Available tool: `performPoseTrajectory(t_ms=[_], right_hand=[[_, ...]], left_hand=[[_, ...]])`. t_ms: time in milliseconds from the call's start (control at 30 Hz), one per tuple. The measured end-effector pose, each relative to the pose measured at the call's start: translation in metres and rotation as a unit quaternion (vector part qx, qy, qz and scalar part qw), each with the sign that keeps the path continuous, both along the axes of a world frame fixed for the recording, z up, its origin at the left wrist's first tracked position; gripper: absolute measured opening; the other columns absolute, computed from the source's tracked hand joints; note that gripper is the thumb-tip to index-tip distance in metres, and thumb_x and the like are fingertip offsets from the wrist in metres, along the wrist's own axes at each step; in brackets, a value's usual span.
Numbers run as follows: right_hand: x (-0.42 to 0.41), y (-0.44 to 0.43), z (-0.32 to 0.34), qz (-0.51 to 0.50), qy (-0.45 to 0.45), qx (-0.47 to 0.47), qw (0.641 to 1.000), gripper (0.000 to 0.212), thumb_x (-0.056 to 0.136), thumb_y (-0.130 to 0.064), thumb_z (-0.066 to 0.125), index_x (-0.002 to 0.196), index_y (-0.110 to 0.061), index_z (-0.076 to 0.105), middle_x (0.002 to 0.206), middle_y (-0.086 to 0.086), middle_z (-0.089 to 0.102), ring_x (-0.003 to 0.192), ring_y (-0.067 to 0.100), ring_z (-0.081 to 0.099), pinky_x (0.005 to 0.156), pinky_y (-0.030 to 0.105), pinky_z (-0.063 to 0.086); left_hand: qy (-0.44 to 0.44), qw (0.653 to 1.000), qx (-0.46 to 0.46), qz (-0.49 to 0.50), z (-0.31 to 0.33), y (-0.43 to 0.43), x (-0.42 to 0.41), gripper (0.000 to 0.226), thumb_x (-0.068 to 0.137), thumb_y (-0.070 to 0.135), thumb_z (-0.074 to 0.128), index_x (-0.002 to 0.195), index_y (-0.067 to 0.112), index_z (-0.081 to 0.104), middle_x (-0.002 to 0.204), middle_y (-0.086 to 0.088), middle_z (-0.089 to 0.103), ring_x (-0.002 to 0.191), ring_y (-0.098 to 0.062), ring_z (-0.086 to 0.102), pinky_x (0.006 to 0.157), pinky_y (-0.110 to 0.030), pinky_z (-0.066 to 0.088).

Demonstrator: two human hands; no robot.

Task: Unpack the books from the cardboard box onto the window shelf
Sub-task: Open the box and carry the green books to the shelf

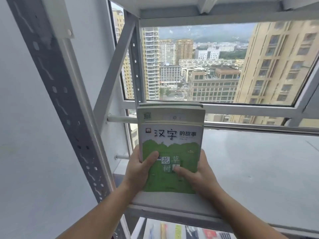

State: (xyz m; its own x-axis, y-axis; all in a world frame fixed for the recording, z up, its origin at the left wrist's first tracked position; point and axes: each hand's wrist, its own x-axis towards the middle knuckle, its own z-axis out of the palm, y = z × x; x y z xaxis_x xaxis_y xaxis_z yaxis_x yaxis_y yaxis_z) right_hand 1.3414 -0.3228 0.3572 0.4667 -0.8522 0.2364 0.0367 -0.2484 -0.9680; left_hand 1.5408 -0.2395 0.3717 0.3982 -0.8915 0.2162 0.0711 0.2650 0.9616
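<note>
A stack of books [170, 145], topped by a green and white cover with Chinese characters, is held over the left end of the grey window shelf [255, 161]. My left hand [139, 168] grips the stack's left edge, thumb on the cover. My right hand [198, 176] holds the right edge, thumb pressed on the cover's lower part. Larger books show behind the top one. Whether the stack rests on the shelf, I cannot tell. The cardboard box is out of view.
A perforated grey metal upright [57, 94] and a diagonal brace [115, 66] of the shelving stand at the left. The window [215, 66] with city buildings lies behind. Another shelf board [207, 16] is overhead. Several book spines [186, 230] show on the lower shelf.
</note>
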Motion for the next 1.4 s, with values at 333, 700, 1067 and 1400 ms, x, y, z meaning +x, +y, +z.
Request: performPoseTrajectory(t_ms=[333,700,1067,1400], right_hand=[[0.015,-0.017,0.044,0.007,0.063,0.284,0.957,0.044,0.081,-0.044,0.086,0.111,-0.012,0.079,0.103,0.011,0.084,0.094,0.034,0.081,0.085,0.048,0.065],[0.015,-0.018,0.052,-0.085,0.149,0.246,0.954,0.052,0.099,-0.046,0.059,0.122,-0.001,0.070,0.119,0.020,0.076,0.099,0.032,0.073,0.087,0.042,0.058],[-0.013,0.032,0.075,-0.121,0.295,-0.122,0.940,0.059,0.103,-0.042,0.058,0.148,-0.005,0.054,0.155,0.013,0.055,0.143,0.029,0.048,0.105,0.031,0.036],[-0.039,0.094,0.056,-0.021,0.388,-0.298,0.872,0.065,0.104,-0.041,0.056,0.161,-0.015,0.039,0.169,0.003,0.038,0.157,0.020,0.029,0.126,0.034,0.023]], left_hand=[[0.057,0.951,0.304,-0.014,0.064,-0.033,0.014,0.047,0.090,0.049,0.075,0.117,0.010,0.076,0.104,-0.015,0.083,0.093,-0.036,0.081,0.083,-0.047,0.065],[-0.026,0.929,0.365,0.057,0.051,-0.026,0.011,0.044,0.093,0.033,0.072,0.124,0.002,0.069,0.089,-0.007,0.082,0.074,-0.024,0.078,0.064,-0.030,0.061],[-0.453,0.840,0.278,0.105,0.067,0.016,-0.015,0.066,0.095,0.041,0.060,0.152,0.010,0.049,0.151,-0.010,0.056,0.135,-0.030,0.053,0.109,-0.045,0.047],[-0.561,0.767,0.309,0.024,0.041,0.099,-0.052,0.077,0.103,0.049,0.052,0.166,0.017,0.021,0.177,-0.006,0.007,0.162,-0.027,0.011,0.130,-0.049,0.014]])
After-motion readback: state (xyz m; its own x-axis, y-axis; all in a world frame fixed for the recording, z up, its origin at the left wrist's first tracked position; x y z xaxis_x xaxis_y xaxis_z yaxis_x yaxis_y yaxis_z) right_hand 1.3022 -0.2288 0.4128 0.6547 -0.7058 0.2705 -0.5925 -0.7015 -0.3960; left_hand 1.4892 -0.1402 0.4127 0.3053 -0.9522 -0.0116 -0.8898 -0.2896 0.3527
